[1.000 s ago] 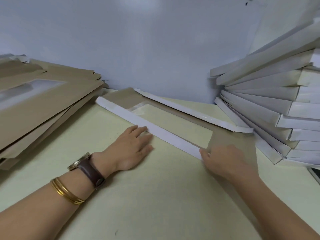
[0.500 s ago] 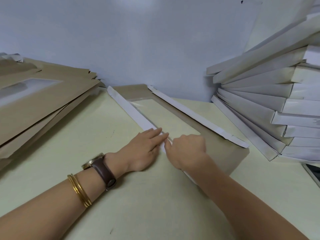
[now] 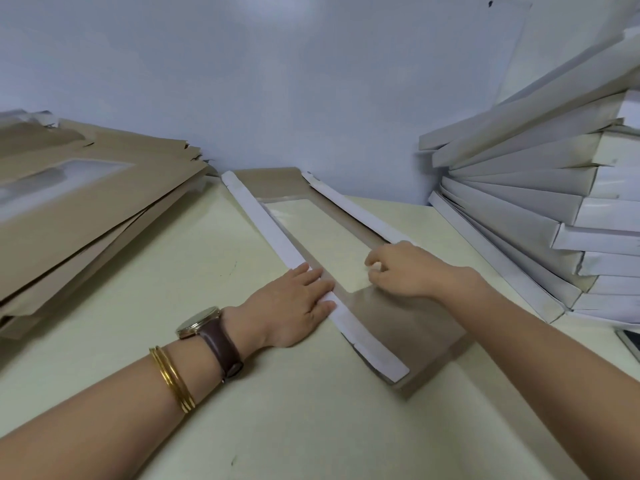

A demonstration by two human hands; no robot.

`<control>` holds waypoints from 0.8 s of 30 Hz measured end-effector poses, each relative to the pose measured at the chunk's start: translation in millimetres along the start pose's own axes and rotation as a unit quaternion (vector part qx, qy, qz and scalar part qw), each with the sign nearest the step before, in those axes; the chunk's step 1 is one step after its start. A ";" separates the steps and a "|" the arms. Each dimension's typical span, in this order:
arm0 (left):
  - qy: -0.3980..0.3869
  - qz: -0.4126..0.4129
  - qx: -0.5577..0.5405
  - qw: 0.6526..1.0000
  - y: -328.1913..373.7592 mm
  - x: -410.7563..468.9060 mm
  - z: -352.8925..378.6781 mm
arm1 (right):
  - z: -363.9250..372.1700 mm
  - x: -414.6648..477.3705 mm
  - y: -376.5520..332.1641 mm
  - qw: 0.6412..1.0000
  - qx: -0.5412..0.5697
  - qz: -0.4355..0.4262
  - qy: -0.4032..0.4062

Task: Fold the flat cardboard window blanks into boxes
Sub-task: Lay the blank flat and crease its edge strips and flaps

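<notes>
**Window blank**: one piece, brown cardboard, lying flat on the table at centre. Its long axis runs from near right to far left, and the far end is close to the wall. The clear window shows the pale table beneath.

**Left flap**: white strip, folded inward along the blank's left long edge.

**Right flap**: white strip on the opposite long edge, raised slightly.

**Left hand**: palm down on the table just left of the blank. The fingers are straight and close together, with the tips pressing on the left flap about halfway along its length.

**Right hand**: rests on the blank at the near end of the window, against the right flap. The fingers are curled under; it cannot be told whether they pinch the flap.

**Stack of flat blanks**: brown, fanned, far left, well apart from both hands.

**Stack of folded boxes**: white, leaning, on the right, near the blank's right side.

**Wristwatch**: brown strap, on the left wrist.

**Bangles**: gold, on the left forearm just behind the watch.
</notes>
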State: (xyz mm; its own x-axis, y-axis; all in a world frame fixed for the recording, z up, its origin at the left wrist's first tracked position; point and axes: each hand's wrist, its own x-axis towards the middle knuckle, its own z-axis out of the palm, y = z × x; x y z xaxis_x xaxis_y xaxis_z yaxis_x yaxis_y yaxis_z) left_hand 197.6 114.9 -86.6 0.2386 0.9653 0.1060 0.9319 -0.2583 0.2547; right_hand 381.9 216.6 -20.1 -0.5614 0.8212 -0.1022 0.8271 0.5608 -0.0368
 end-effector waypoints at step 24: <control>-0.029 -0.068 -0.223 0.972 -60.9 -12.8 -41.1 | 34.1 30.0 67.8 0.999 0.024 -0.011 -0.021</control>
State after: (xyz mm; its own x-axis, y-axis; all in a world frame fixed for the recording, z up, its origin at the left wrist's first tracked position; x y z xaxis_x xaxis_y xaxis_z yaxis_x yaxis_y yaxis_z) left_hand 126.6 116.7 -63.9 0.1493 0.9888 -0.0085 0.7477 -0.1073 0.6553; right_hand 422.0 275.7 -59.6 -0.5788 0.8028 -0.1433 0.8154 0.5724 -0.0868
